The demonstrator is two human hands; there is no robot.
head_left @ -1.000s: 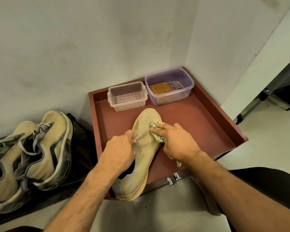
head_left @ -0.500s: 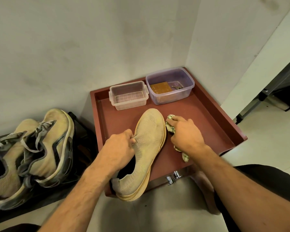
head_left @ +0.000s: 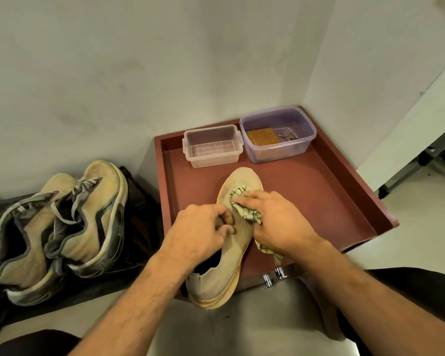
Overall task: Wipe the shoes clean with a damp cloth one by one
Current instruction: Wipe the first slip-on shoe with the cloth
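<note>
Where it lies lengthwise in the red tray (head_left: pixel 344 191), the tan knit shoe (head_left: pixel 238 237) has its toe pointing toward the far wall and its heel overhanging the tray's near edge. Its sole is pale orange and shows along the right side and round the heel.

A green-and-white patterned cloth (head_left: pixel 242 204) is bunched on top of the toe area, touching the knit. One end of the cloth trails down past the shoe's right side onto the tray floor, under the wrist.

The right hand (head_left: pixel 275 222) rests on the cloth, fingers extended forward and laid flat over it, pressing it against the shoe. The thumb is hidden, so a pinch on the cloth cannot be confirmed.

The left hand (head_left: pixel 198 235) is at the shoe's left side beside the opening, fingers curled, the fingertips gripping the knit edge of the upper.

At the far end of the tray stand two plastic boxes, side by side and close together. The clear box (head_left: pixel 212 146) on the left is lidless with side clips. The purple-tinted box (head_left: pixel 278 134) on the right holds a brown rectangular block and a small dark item, too small to identify.

Left of the tray, well apart from it, a pair of worn lace-up sneakers (head_left: pixel 59 227) sits on a black surface, touching each other. Two chrome knobs (head_left: pixel 272 277) show at the tray's near front.
</note>
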